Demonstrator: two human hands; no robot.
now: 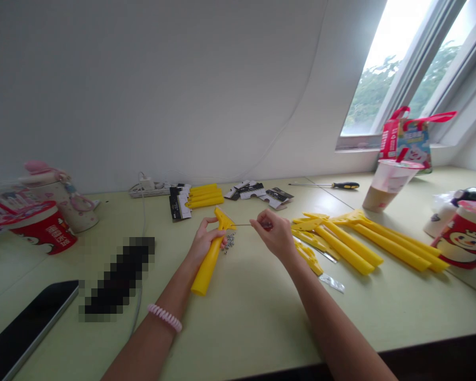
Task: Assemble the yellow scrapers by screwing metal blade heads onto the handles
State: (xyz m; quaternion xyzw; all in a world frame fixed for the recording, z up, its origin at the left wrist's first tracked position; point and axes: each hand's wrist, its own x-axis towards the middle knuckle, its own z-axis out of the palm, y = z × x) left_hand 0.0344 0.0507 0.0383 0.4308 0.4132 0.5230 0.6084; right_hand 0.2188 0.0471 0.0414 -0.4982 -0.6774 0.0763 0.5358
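My left hand is wrapped round a yellow scraper-like tool, its thick handle pointing down toward the table's front edge and its head up. My right hand is closed round the handle end of a thin screwdriver, mostly hidden by the fingers. The thin metal shaft runs left and its tip meets the side of the yellow head. Small screws lie in a pile just right of the yellow handle, partly behind the left fingers.
Yellow handles and heads lie at the right, beside a small clear bag. Behind are packaged yellow pieces, black-and-white cards and another screwdriver. Cups stand right; a red tub and tablet are left.
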